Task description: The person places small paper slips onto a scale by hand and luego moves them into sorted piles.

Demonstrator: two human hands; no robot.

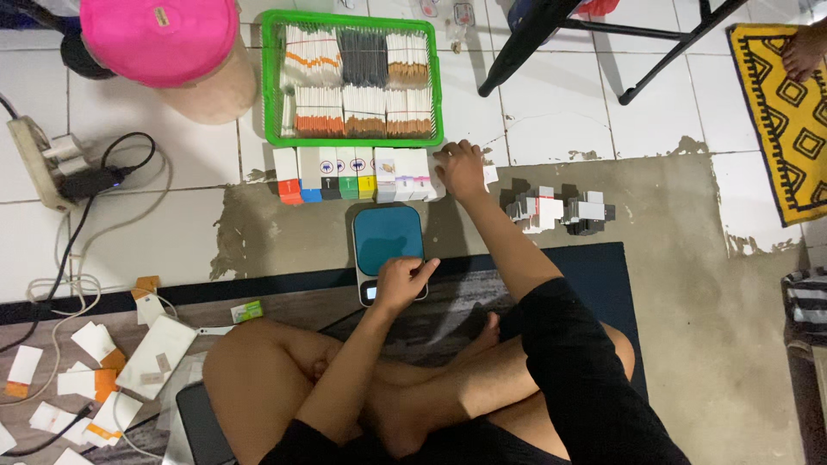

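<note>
I sit cross-legged on the floor. My left hand point(402, 282) rests on the front panel of a small scale point(388, 237) with a teal top, index finger pointing at its front right corner. My right hand point(460, 169) reaches forward and lies on the right end of a row of small white card boxes point(353, 175) with coloured bottoms, fingers curled over the last white pieces. The scale's top is bare.
A green basket point(270, 77) of bundled cards stands behind the row. A pink-lidded tub point(164, 39), a power strip point(34, 159) with cables, loose cards point(95, 379), two card piles point(560, 211), black chair legs point(551, 30), a yellow rug point(780, 112).
</note>
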